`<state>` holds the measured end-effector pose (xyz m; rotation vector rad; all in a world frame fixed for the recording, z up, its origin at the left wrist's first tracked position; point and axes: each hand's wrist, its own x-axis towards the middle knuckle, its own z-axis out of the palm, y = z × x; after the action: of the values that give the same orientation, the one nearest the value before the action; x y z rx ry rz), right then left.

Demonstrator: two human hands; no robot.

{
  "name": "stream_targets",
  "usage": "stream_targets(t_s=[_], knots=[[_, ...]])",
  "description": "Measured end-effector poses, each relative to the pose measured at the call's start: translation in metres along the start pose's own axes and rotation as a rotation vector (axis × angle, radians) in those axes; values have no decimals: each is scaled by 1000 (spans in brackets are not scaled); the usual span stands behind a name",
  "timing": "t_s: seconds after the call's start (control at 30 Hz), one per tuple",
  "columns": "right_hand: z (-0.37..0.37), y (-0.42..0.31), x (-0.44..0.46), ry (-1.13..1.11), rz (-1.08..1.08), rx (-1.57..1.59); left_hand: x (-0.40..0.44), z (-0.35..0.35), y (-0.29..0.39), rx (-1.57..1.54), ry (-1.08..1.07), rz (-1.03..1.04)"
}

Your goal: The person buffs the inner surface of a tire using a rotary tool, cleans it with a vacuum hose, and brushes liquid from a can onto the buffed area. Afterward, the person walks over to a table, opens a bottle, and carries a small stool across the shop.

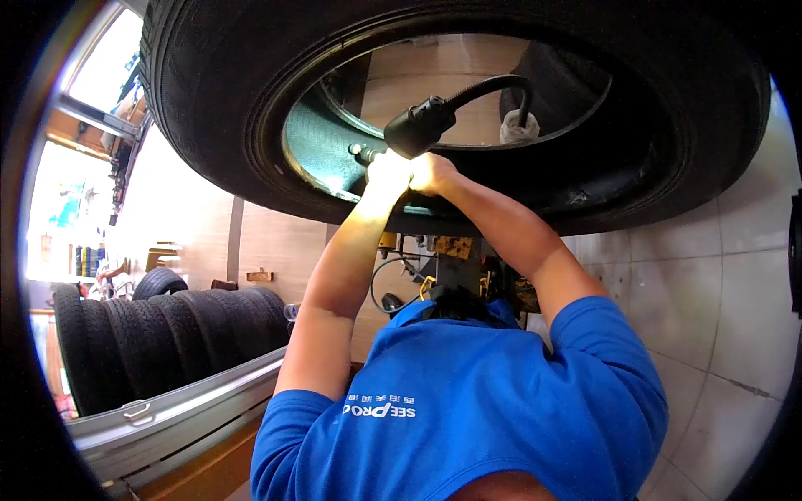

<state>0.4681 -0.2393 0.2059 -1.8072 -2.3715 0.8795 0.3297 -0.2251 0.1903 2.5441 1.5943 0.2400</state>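
A large black tire (200, 108) stands in front of me and fills the upper view. Both of my hands reach into its opening, by the brightly lit inner wall (313, 138). My left hand (388, 173) is closed around a short dark tool (368, 154) with a pale round tip, pointing left at that wall; glare hides its kind. Right beside it, my right hand (433, 174) is also closed, its fingers partly hidden, and what it grips does not show. Just above my hands, a black gooseneck lamp (418, 125) shines down on them.
Several tires (167, 334) stand in a row at left behind a grey metal rail (192, 397). Below the big tire is a machine part (455, 267) with a hose (376, 288). Pale floor tiles (677, 292) lie at right.
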Motion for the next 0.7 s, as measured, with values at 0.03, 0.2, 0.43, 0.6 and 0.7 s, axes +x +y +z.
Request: stream_targets(t_s=[0.03, 0.2, 0.43, 0.6, 0.7], knots=[[2, 5, 1, 0, 1, -4, 1, -2, 2, 31, -24, -13], [10, 10, 1, 114, -75, 99, 0, 6, -2, 63, -21, 43], [7, 9, 4, 96, -9, 39, 2, -2, 4, -89, 44, -19], [17, 16, 15, 95, -87, 9, -3, -5, 4, -34, 19, 22], [4, 7, 0, 97, -46, 60, 1, 3, -1, 43, 21, 53]])
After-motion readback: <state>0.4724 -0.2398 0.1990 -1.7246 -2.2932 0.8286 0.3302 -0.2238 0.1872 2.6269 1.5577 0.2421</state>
